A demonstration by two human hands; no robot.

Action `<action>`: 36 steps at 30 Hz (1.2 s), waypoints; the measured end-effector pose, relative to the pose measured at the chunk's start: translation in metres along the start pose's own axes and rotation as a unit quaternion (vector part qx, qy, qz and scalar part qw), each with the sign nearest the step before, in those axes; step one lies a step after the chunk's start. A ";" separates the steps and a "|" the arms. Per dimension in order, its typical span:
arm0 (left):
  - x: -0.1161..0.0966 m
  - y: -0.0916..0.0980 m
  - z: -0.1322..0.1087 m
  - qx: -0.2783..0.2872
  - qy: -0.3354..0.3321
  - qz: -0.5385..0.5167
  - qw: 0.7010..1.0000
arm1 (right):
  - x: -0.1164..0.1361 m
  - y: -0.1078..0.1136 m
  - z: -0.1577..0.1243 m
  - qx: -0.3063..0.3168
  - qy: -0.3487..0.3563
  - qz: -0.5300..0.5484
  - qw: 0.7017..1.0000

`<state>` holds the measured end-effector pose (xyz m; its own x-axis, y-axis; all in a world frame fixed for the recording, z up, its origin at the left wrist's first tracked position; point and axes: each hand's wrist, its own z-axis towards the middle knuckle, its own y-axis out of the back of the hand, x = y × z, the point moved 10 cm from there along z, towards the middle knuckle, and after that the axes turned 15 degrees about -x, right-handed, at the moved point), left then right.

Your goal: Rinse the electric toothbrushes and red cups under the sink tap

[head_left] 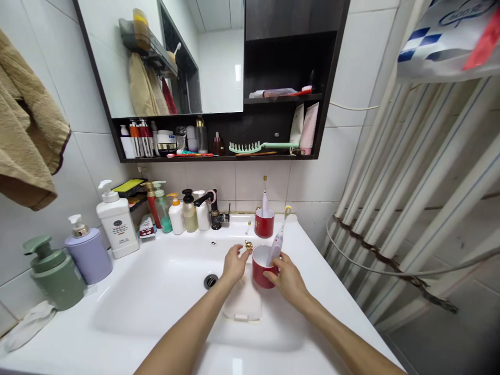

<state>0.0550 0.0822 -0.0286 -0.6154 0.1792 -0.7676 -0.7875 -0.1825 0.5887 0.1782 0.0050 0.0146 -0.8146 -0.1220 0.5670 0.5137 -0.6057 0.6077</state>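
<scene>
A red cup (261,275) with a white inside is held over the right part of the sink. A pale pink electric toothbrush (276,247) with a yellow-tipped head leans in it. My right hand (289,281) is closed on the cup's right side, thumb on the front wall. My left hand (235,265) pinches at the gold handle (249,245) on the cup's left; its fingertips are partly hidden. Below the hands lies a flat whitish-pink case-like thing (242,303) in the basin. A second red cup (264,225) holding another toothbrush (265,200) stands on the back ledge.
The white sink (156,291) has a black faucet (214,211) at the back. Pump bottles line its left and rear edges, including a green one (54,276) and a purple one (89,255). A mirror cabinet (219,159) hangs above. White pipes (394,172) stand right.
</scene>
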 end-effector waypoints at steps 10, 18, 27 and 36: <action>-0.059 -0.027 0.003 0.048 -0.123 -0.126 0.983 | 0.000 -0.045 -0.016 0.038 -0.024 0.040 0.998; -0.041 0.053 0.032 -0.153 -0.036 -0.316 0.936 | -0.007 -0.046 -0.013 0.037 -0.048 0.043 0.997; -0.031 0.047 0.007 -0.022 0.085 -0.492 0.866 | 0.039 -0.047 -0.014 0.120 -0.147 0.340 0.921; 0.005 0.015 0.011 0.033 0.229 -0.595 0.770 | 0.046 -0.091 -0.061 0.269 -0.326 0.446 0.789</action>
<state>0.0398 0.0910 -0.0208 0.6083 -0.1805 -0.7729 -0.7931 -0.1005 -0.6007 0.0776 0.0063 -0.0480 0.1567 0.2252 0.9616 0.9872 -0.0652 -0.1456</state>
